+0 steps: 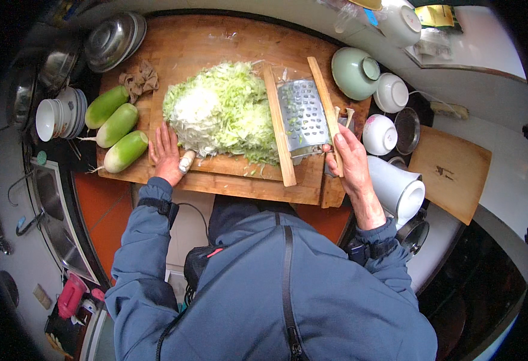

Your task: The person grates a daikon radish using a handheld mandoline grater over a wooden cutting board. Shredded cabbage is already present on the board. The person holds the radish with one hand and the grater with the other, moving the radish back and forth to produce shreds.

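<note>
A large heap of shredded green and white radish (223, 108) lies on a wooden cutting board (228, 169). My right hand (352, 158) grips the right wooden rail of a metal grater (304, 113), whose left rail rests against the heap's right side. Bits of green shred cling to the grater's metal. My left hand (167, 151) lies with fingers spread at the heap's lower left edge, its thumb wrapped in something white. Several whole green radishes (125, 151) lie left of that hand, beside a crumpled brown cloth or paper (140, 81).
Stacked bowls (61, 115) and metal basins (113, 40) stand at the left. Upturned bowls (355, 72), a pale pitcher (392, 185) lying tilted and a square wooden board (451, 171) are at the right. A sink (59, 216) is at the lower left. Two pale stubs (349, 115) lie behind the grater's right rail.
</note>
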`<action>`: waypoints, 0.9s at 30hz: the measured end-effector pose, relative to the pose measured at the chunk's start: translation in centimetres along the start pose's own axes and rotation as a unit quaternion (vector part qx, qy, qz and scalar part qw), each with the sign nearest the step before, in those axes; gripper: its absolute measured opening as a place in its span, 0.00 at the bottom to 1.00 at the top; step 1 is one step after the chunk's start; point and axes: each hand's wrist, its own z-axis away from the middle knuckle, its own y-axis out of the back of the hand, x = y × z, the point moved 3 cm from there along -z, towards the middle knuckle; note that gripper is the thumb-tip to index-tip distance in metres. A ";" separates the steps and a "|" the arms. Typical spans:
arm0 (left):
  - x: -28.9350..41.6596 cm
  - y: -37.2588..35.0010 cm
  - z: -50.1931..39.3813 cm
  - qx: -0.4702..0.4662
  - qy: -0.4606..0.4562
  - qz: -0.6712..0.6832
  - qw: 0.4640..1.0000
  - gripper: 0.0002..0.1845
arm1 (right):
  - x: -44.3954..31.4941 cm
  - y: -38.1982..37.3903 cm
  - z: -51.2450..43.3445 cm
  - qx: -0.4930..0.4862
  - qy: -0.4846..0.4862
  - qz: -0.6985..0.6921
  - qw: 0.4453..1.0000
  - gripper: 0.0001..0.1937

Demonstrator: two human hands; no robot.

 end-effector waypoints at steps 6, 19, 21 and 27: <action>-0.1 -0.1 -0.1 -0.003 0.006 0.001 1.000 0.57 | -4.8 -1.0 3.2 0.006 0.163 0.132 0.978 0.36; 0.0 0.2 0.0 0.021 -0.009 0.012 1.000 0.56 | -5.4 0.1 -0.7 0.003 0.274 0.513 0.813 0.31; 0.1 0.4 0.0 0.013 -0.002 0.013 1.000 0.56 | -5.1 0.1 -0.8 0.001 0.279 0.517 0.809 0.31; -0.1 0.0 -0.2 0.037 -0.015 0.015 0.999 0.56 | -5.7 0.3 -1.0 0.001 0.335 0.500 0.798 0.29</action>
